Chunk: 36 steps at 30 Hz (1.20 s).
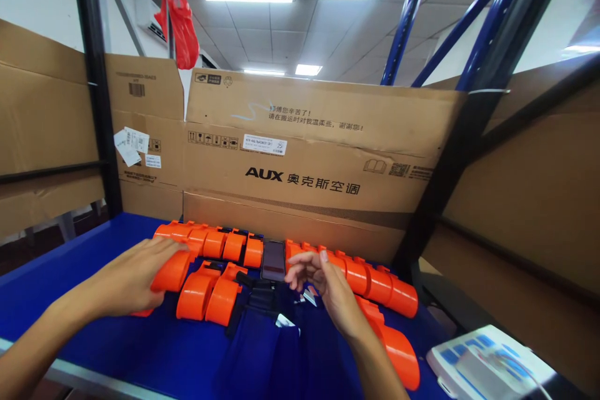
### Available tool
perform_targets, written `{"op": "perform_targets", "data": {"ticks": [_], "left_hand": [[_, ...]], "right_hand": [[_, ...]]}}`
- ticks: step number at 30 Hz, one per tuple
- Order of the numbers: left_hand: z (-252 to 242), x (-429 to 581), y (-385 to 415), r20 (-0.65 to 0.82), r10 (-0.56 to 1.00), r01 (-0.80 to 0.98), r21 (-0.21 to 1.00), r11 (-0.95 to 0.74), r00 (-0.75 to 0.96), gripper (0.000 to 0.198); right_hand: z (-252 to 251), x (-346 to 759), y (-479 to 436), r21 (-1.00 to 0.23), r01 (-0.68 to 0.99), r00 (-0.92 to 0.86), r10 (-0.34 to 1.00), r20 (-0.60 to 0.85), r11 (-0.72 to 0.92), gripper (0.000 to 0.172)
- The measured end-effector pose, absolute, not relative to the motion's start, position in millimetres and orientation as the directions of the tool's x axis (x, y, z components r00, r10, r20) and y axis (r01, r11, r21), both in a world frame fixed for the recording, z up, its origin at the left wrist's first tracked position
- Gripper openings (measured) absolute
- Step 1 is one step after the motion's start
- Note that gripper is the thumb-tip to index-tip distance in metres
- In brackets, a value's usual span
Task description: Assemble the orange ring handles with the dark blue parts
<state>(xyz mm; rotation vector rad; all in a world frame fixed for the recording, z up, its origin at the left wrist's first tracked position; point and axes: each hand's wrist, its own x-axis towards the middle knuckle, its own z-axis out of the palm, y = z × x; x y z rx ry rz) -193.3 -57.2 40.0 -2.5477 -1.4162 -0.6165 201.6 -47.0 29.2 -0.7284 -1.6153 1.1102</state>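
Note:
My left hand (pixel 135 269) is curled over a curved bright-orange plastic band (pixel 172 272) at the left of the table, thumb side hidden. Two more orange bands (pixel 221 303) with dark tabs stand just right of it. My right hand (pixel 325 287) hovers right of the middle with its fingers loosely bent and apart, nothing visible in them. Below and between the hands lies dark blue fabric (pixel 255 356) with black straps (pixel 262 294) and small white tags (pixel 285 321). A dark flat rectangle like a phone (pixel 273 260) leans at the back, between two rows of orange bands.
Orange bands (pixel 355 275) line the back right, and another (pixel 398 353) sits by my right forearm. A white device with blue keys (pixel 490 359) is at the lower right. Cardboard panels (pixel 300 156) wall off the back between rack posts (pixel 96 87); a red bag (pixel 180 25) hangs above.

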Motion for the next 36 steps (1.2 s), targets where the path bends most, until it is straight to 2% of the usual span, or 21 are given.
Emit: {"op": "perform_targets", "data": {"ticks": [2,6,9,13,15,17,20,22,24,26,28,30,32,36], "left_hand": [[58.9,-187.6,-63.2,0.433,0.761,0.824,0.069,-0.562,0.483,0.062],[75.9,-156.1,-71.7,0.545,0.679,0.775,0.082,-0.627,0.492,0.069],[66.0,-114.7,-73.4,0.605,0.524,0.622,0.061,-0.781,0.599,0.079],[47.8,-59.5,-73.4,0.542,0.375,0.407,0.067,-0.911,0.752,0.085],[42.3,-41.4,-71.6,0.503,0.350,0.330,0.132,-0.935,0.790,0.085],[37.5,-30.0,-66.9,0.481,0.349,0.249,0.261,-0.933,0.804,0.086],[27.6,-15.2,-53.3,0.492,0.472,0.117,0.592,-0.798,0.731,0.089],[19.5,-0.5,-42.0,0.461,0.652,0.011,0.812,-0.584,0.602,0.073],[11.7,17.7,-32.0,0.370,0.759,-0.160,0.927,-0.340,0.535,0.069],[4.7,34.3,-25.3,0.321,0.785,-0.345,0.927,-0.146,0.529,0.066],[-2.0,43.9,-22.2,0.294,0.832,-0.442,0.895,-0.067,0.469,0.059],[-8.5,44.8,-21.1,0.262,0.895,-0.495,0.867,-0.053,0.362,0.057],[-14.0,38.8,-20.1,0.225,0.941,-0.545,0.837,-0.054,0.252,0.062],[-18.3,22.4,-15.2,0.190,0.977,-0.628,0.773,-0.086,0.100,0.075]], "right_hand": [[29.6,200.6,-48.8,-0.914,-0.049,-0.309,0.864,0.397,0.402,0.060],[31.0,197.5,-50.6,-0.903,0.014,-0.263,0.873,0.410,0.429,0.048],[29.6,195.3,-47.7,-0.888,0.103,-0.170,0.887,0.429,0.449,0.045],[20.9,195.9,-38.4,-0.916,0.127,-0.065,0.925,0.374,0.380,0.054],[16.3,198.6,-33.5,-0.932,0.099,-0.047,0.937,0.346,0.349,0.054],[13.7,202.2,-29.8,-0.930,0.076,-0.005,0.933,0.361,0.360,0.050],[13.6,206.4,-27.1,-0.916,0.083,0.085,0.913,0.400,0.393,0.046],[14.0,206.1,-26.7,-0.904,0.098,0.112,0.898,0.425,0.416,0.045],[14.0,203.9,-26.8,-0.890,0.121,0.096,0.887,0.451,0.440,0.044],[14.2,202.3,-27.3,-0.872,0.160,0.060,0.877,0.476,0.462,0.044],[15.6,204.4,-28.4,-0.839,0.245,0.036,0.860,0.509,0.486,0.045],[18.3,210.5,-29.9,-0.781,0.380,0.034,0.836,0.547,0.495,0.044],[21.0,218.0,-31.9,-0.697,0.543,0.009,0.827,0.563,0.468,0.042],[22.7,220.9,-38.2,-0.448,0.767,-0.250,0.857,0.451,0.460,0.025]]}}
